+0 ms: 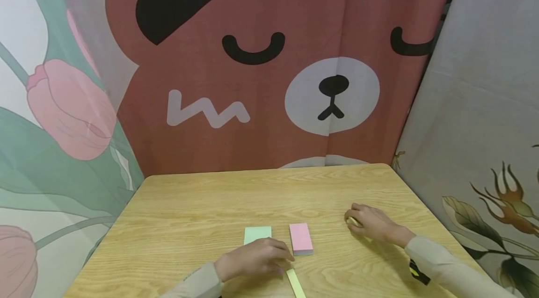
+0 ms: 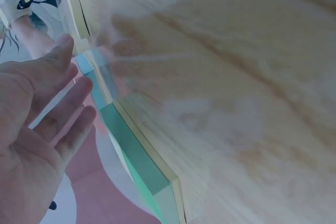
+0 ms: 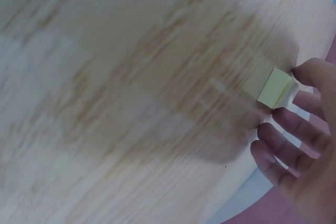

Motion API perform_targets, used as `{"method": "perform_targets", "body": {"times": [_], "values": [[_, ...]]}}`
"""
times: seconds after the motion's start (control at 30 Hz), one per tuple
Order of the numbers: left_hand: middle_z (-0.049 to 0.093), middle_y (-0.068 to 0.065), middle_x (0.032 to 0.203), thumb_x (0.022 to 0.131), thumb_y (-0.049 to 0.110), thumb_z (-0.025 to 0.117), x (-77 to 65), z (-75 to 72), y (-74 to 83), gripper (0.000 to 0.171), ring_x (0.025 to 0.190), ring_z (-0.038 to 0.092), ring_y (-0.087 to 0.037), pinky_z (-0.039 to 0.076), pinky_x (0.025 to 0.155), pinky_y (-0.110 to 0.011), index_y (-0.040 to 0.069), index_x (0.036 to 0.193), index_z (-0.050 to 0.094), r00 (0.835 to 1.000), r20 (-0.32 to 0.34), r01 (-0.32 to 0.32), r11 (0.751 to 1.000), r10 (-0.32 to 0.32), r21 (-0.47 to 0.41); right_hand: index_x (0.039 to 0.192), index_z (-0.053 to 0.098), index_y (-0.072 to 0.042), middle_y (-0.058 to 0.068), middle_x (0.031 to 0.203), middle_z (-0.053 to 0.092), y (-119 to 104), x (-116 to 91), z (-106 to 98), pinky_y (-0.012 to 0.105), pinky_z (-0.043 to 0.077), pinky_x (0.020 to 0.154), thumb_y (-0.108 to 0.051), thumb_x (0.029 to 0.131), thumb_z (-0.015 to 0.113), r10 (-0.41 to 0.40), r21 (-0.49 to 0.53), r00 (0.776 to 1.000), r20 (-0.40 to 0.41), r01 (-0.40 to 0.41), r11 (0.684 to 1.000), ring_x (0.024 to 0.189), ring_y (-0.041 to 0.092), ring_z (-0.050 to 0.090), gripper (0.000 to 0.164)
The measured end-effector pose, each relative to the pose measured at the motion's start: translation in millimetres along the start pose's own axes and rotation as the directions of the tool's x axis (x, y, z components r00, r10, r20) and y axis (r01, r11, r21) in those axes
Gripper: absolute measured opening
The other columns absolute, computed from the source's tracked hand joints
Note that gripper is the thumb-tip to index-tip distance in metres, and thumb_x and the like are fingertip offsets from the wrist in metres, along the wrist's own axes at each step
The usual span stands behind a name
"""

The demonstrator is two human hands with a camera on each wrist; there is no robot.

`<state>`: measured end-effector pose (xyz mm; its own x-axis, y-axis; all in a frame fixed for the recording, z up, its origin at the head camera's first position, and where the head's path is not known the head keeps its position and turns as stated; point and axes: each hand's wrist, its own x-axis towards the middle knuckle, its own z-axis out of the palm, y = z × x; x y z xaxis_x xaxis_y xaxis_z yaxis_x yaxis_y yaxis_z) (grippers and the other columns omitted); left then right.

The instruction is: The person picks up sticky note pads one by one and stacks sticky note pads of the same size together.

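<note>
My right hand pinches a small yellow sticky-note pad between thumb and fingers, right at the tabletop on the right side. My left hand is over the front middle of the table with its fingers loosely extended and nothing between them. Partly covered by that hand in the head view is a green sticky-note pad. Just beyond its fingertips lies a narrow yellow strip-like pad, running toward the front edge of the view. A pink sticky-note pad sits between the two hands.
All of this is on a light wood-grain table. A cloth with a bear print hangs behind its far edge. Floral cloths hang at the left and right.
</note>
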<state>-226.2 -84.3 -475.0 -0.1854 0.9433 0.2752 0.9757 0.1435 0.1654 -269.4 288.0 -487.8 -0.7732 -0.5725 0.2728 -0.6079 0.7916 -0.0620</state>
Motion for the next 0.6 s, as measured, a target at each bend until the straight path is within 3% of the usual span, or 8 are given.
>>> {"method": "perform_targets", "body": {"times": [0.4,0.6], "values": [[0.058,0.009,0.108,0.077,0.028,0.063,7.2,0.9,6.0,0.039,0.099,0.046,0.006,0.034,0.084,-0.006,0.012,0.112,0.059,0.998,0.067,-0.008,0.998,0.013,-0.068,0.091,0.062,-0.021,-0.007,0.077,0.047,-2.2,1.9,0.8,0.017,0.031,0.043,-0.022,0.082,0.061,0.021,-0.015,0.999,0.042,-0.021,1.000,0.053,0.001,0.035,0.009],[0.057,0.010,0.111,0.079,0.026,0.062,7.3,3.5,7.6,0.038,0.101,0.046,0.005,0.034,0.084,-0.006,0.013,0.114,0.059,0.996,0.094,0.015,0.999,-0.010,-0.047,0.090,0.061,-0.020,-0.007,0.079,0.047,-3.5,1.7,2.2,0.017,0.034,0.044,-0.022,0.082,0.062,0.031,-0.021,0.998,0.053,-0.030,0.999,0.056,0.000,0.037,0.008]]}}
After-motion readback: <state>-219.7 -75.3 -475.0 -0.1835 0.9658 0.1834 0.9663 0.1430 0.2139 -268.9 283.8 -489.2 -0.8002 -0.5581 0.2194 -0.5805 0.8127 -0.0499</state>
